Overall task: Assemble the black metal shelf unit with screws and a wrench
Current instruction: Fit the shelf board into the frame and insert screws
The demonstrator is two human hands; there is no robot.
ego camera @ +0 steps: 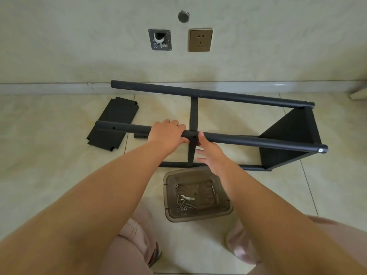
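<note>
Left hand grips the half-built frame's near tube, right hand open beside it; one shelf panel fitted, another panel beyond the left hand still loose.

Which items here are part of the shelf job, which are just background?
Job: shelf frame, loose shelf panel, plastic tub with screws and wrench, left hand, right hand.
Background: wall socket, open wall box, slippers.

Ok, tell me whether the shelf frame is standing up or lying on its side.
Lying on its side. The frame's long poles run level over the floor, and its fitted panel stands on edge at the right.
</note>
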